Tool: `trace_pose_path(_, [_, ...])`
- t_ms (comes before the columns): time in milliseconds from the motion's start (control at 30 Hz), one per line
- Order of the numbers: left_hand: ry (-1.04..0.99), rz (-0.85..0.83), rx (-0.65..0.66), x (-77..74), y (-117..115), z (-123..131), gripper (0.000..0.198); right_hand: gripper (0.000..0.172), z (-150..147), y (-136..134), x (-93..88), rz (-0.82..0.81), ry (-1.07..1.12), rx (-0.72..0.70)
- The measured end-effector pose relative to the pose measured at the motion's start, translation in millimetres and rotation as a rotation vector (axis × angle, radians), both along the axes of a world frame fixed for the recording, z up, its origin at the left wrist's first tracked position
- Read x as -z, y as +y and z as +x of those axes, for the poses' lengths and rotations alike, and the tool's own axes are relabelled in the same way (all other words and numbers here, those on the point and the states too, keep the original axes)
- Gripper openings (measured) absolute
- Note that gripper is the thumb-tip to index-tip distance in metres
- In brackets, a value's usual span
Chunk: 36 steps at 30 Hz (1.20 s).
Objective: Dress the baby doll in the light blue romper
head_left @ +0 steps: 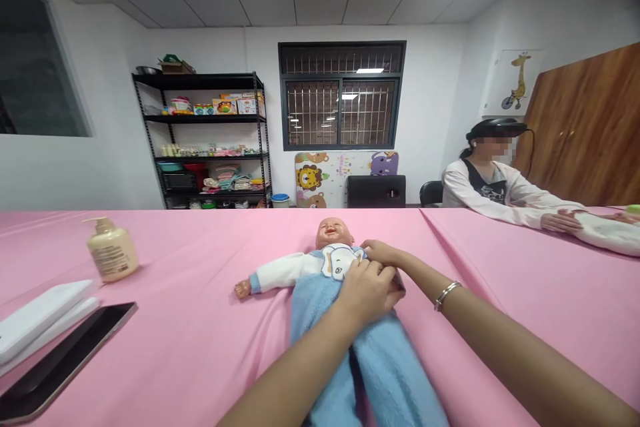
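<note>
Head view: the doll (295, 267) lies on its back on the pink tablecloth (500, 293), left hand (367, 291) curled over its chest, right hand (383, 255) half-closed at the collar. Both bear down on the blue garment (373, 367), keeping it steady — any actual grip, can't tell.

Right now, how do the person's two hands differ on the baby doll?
The right hand sits higher, at the doll's neck; the left hand lies lower, across its chest. The right wrist wears a silver bangle; the left wrist has none. Both hands are bare and touch the doll.
</note>
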<state>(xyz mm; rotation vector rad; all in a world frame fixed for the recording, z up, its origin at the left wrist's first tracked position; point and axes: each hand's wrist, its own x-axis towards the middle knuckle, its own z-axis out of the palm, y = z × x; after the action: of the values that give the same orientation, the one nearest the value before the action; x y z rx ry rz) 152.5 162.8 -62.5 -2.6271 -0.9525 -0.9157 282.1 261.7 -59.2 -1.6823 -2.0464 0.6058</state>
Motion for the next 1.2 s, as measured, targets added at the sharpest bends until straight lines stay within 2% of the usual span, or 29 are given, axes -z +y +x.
trace_pose_path(67, [-0.102, -0.026, -0.003, -12.6, 3, -12, 0.021, 0.039, 9, -12, 4.4, 0.005, 0.036, -0.042])
trace_pose_path(167, [-0.285, -0.107, -0.256, -27.6, 12, -45, 0.025, 0.047, 17, -25, 14.7, 0.07, 0.112, -0.118])
trace_pose_path(233, [-0.316, -0.263, -0.422, -29.1, 18, -68, 0.035, 0.048, 16, -30, 20.6, 0.129, 0.119, -0.155])
trace_pose_path(267, [-0.317, -0.362, -0.439, -27.3, 21, -77, 0.04, 0.048, 13, -32, 22.3, 0.151, 0.091, -0.16])
trace_pose_path(300, [-0.325, -0.438, -0.401, -24.3, 24, -84, 0.043, 0.048, 9, -34, 22.9, 0.172, 0.045, -0.143])
trace_pose_path(367, [-0.386, -0.531, -0.226, -17.3, 29, -89, 0.042, 0.046, -3, -37, 21.9, 0.198, -0.084, -0.055])
trace_pose_path(433, [-0.547, -0.547, -0.064, -12.8, 32, -88, 0.038, 0.043, -15, -42, 20.6, 0.223, -0.223, 0.051])
trace_pose_path(467, [-0.65, -0.536, -0.034, -11.8, 34, -86, 0.038, 0.041, -19, -45, 21.1, 0.237, -0.281, 0.094])
trace_pose_path(533, [-0.793, -0.492, -0.044, -10.9, 36, -86, 0.037, 0.037, -24, -50, 25.8, 0.28, -0.366, 0.136])
trace_pose_path(567, [-0.798, -0.477, -0.066, -9.9, 37, -87, 0.036, 0.036, -24, -52, 30.0, 0.31, -0.402, 0.149])
trace_pose_path(733, [-0.577, -0.57, -0.139, 9.3, 36, -116, 0.031, 0.039, -18, -60, 54.7, 0.453, -0.508, 0.285])
trace_pose_path(800, [-0.566, -0.61, -0.166, 19.0, 36, -134, 0.032, 0.033, -17, -62, 56.9, 0.57, -0.425, 0.309])
trace_pose_path(867, [-0.506, -0.667, -0.158, 24.4, 36, -150, 0.036, 0.026, -14, -65, 52.3, 0.677, -0.231, 0.305])
trace_pose_path(900, [-0.461, -0.705, -0.127, 25.0, 36, -157, 0.037, 0.023, -11, -67, 48.1, 0.658, -0.103, 0.283])
trace_pose_path(933, [-0.432, -0.756, -0.078, 24.5, 37, -163, 0.034, 0.022, -7, -70, 43.3, 0.567, 0.03, 0.234])
trace_pose_path(1033, [-0.418, -0.96, 0.062, 20.4, 39, -172, 0.013, 0.016, 6, -77, 29.8, 0.074, 0.364, -0.031])
trace_pose_path(1067, [-0.413, -1.005, 0.081, 19.8, 39, -173, 0.013, 0.015, 10, -80, 26.4, -0.058, 0.418, -0.128])
trace_pose_path(1133, [-0.372, -0.994, 0.058, 20.8, 40, -172, 0.018, 0.018, 17, -85, 21.4, -0.182, 0.463, -0.281])
trace_pose_path(1200, [-0.289, -0.888, 0.007, 24.0, 40, -169, 0.017, 0.02, 22, -88, 18.5, -0.219, 0.475, -0.386])
